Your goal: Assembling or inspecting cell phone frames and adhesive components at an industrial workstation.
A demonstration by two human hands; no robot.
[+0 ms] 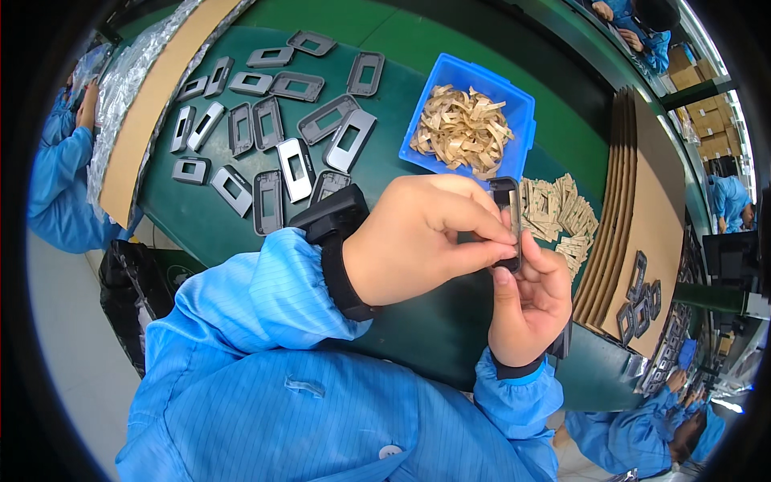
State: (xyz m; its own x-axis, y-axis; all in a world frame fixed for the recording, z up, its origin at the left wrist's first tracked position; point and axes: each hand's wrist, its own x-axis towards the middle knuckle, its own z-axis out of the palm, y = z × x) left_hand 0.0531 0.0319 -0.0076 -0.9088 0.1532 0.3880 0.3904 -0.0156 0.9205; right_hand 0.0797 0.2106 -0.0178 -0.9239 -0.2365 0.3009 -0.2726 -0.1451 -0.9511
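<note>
Held frame (503, 184): small, dark, raised above the desk between both hands, long side pointing away from the body; near end partly hidden by fingers.
Pale strip (515, 201): narrow, tan, lying lengthwise along the right side of the held frame.
Left grip (422, 233): bare, reaching across from the left; thumb and finger pinched together at the held frame, beside the pale strip; cannot tell whether pinching the strip itself.
Right grip (530, 301): bare, grasping the near end of the held frame between thumb and fingers.
Left wrist: ringed by a black band, with a black device (333, 215) on the outer side.
Desk (418, 337): dark green, spread with loose parts.
Loose frames (341, 162): scattered over the left part of the desk, some silver-faced, others dark with hollow backs showing, a few touching.
Blue bin (522, 120): just beyond the hands, heaped with curled tan scraps (462, 132).
Tan pieces (554, 210): piled on the desk, right of the held frame.
Cardboard sheets (654, 209): standing layered at the right, several small dark frames (642, 318) against the outermost.
Co-workers: blue-sleeved, at the left (64, 181) and right edges.
</note>
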